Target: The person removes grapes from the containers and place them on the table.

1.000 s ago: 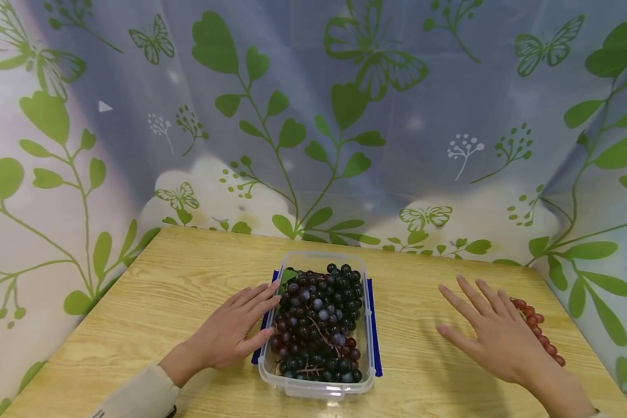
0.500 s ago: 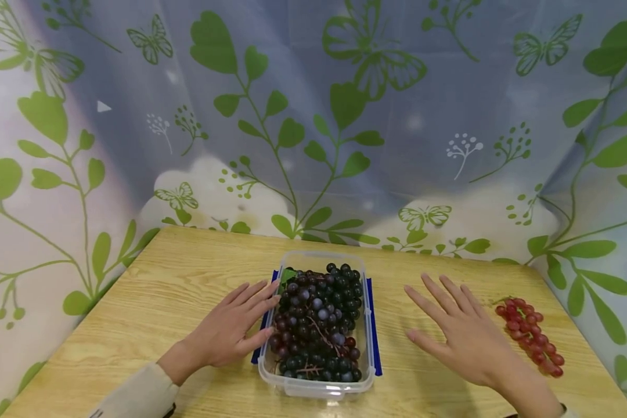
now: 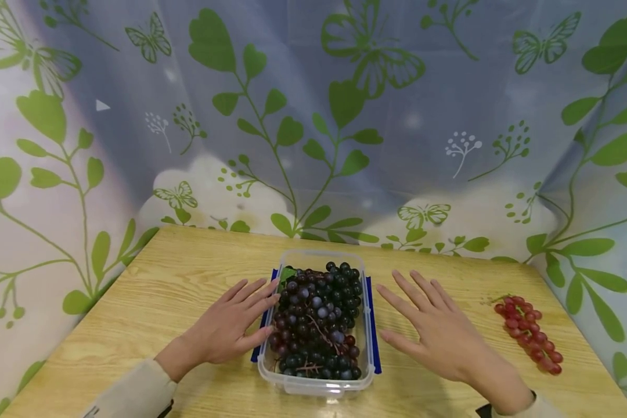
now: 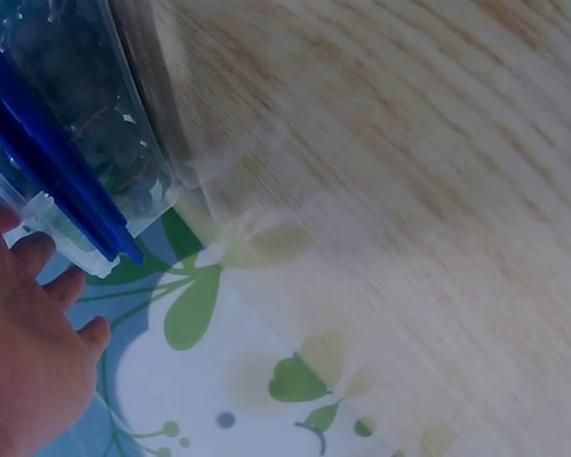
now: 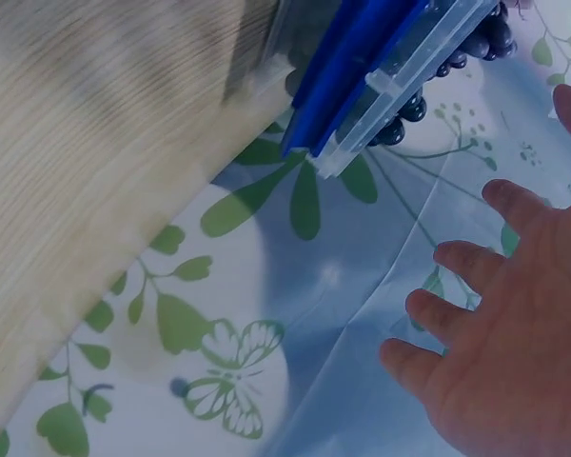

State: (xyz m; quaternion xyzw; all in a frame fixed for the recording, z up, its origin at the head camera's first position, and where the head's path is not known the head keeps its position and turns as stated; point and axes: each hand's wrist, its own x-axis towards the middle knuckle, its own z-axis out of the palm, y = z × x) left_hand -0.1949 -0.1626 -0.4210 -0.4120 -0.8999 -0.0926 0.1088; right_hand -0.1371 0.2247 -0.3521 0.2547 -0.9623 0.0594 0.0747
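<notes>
A clear plastic food container (image 3: 313, 385) stands on the table, heaped with dark grapes (image 3: 319, 313) and a green leaf near its far left corner. Blue clip flaps (image 5: 357, 76) hang down along its two long sides. My left hand (image 3: 230, 325), fingers straight, has its fingertips at the container's left rim. On the other side my right hand (image 3: 428, 325) spreads its straight fingers a short way from the right blue flap and holds nothing. In the left wrist view the left blue flap (image 4: 57, 157) shows beyond the left fingers.
A bunch of red grapes (image 3: 530, 334) lies on the wooden table (image 3: 198, 273) at the far right, beyond the right hand. A patterned cloth (image 3: 292, 116) with leaves and butterflies surrounds the table's back and sides.
My right hand has moved left from over the red grapes towards the container, uncovering the bunch. The left hand and the container have stayed in place.
</notes>
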